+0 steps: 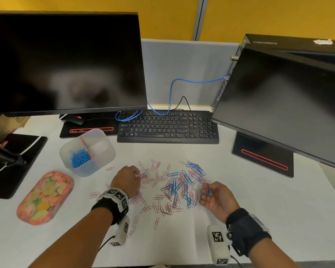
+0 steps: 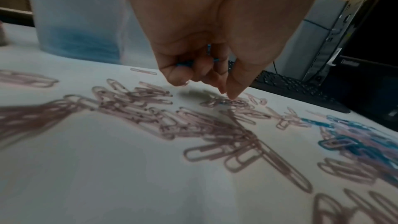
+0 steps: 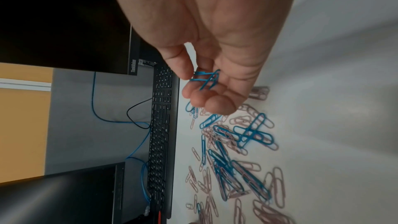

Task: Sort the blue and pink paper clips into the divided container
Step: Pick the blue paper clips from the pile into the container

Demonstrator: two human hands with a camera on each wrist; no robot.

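Your left hand (image 1: 126, 180) and right hand (image 1: 214, 198) both pinch blue clips (image 3: 205, 79); the divided container (image 1: 104, 144) lies forward-left, nearer your left hand.

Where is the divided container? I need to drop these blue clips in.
In the head view, the divided container stands left of the pile, between the floral tray and keyboard.

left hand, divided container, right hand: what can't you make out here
- Left hand: head view shows only its back; the blue clips inside barely peek out at the wrist, count unclear.
- Divided container: frosted wall blurs its far compartment.
- Right hand: blue paper clips overlap, number unclear.
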